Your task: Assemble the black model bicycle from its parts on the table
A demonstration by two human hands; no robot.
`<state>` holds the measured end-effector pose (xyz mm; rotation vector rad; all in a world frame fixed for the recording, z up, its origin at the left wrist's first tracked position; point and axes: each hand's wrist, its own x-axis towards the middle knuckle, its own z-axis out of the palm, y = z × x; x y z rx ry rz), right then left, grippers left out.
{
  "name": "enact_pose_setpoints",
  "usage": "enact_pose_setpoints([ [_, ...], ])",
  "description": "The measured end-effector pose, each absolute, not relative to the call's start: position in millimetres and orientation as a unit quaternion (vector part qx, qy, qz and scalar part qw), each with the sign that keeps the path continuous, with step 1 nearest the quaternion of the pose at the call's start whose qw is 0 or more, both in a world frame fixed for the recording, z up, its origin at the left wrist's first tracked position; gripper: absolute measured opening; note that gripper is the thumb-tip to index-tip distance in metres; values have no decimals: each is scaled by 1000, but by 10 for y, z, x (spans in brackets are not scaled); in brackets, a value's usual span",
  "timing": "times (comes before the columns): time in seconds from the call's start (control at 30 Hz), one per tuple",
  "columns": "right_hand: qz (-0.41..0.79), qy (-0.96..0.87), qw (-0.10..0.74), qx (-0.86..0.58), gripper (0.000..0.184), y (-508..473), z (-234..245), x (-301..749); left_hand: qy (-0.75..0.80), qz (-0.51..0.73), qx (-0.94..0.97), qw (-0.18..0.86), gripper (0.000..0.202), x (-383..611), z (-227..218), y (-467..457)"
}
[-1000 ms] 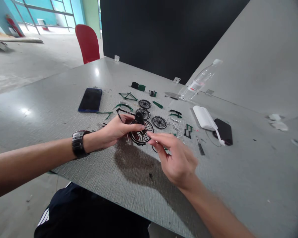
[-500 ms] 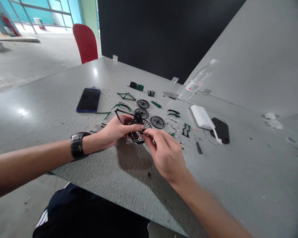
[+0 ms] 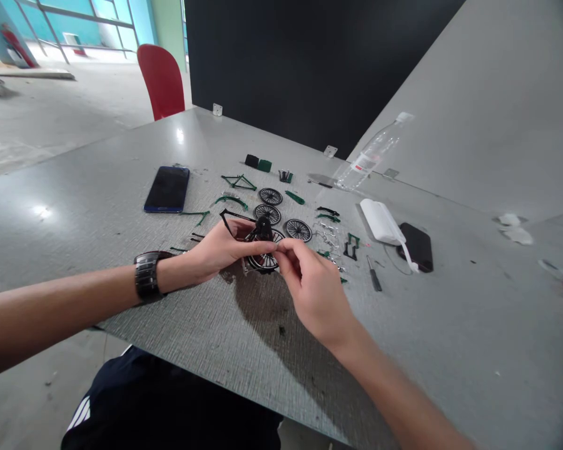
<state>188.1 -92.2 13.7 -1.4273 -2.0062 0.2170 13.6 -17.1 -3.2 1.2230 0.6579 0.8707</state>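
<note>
Black bicycle assembly (image 3: 263, 229) is held over the counter (image 3: 98, 164) in the clamped grip of the left hand (image 3: 220, 247). At its 3 o'clock side, the grip of the right hand (image 3: 315, 290) is pinched narrow; its contents cannot be determined. The phone (image 3: 167, 189) is located at 10 o'clock.

Wears a chunky black watch (image 3: 146, 275) on the left wrist (image 3: 166, 275), with a wide band of shiny, flat links. Leaves both forearms (image 3: 70, 299) bare. Wears loose, dark navy, nearly black pants (image 3: 169, 400), marked with slanting white stripes (image 3: 80, 412) down one side.
</note>
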Motion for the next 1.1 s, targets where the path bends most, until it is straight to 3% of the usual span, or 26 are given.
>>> enact_pose_setpoints([
  [0.3, 103, -748, 351, -554, 10, -930, 139, 1879, 311, 390, 546, 673, 21, 138, -45, -175],
  [0.63, 180, -684, 486, -513, 9, -947, 150, 1990, 333, 391, 502, 696, 27, 124, 58, -185],
  [0.93, 81, -762, 434, -474, 9, -1008, 160, 1942, 358, 394, 508, 678, 30, 118, 64, -190],
  [1.1, -35, -812, 367, -452, 13, -1024, 171, 1959, 357, 394, 519, 669, 29, 119, 60, -182],
])
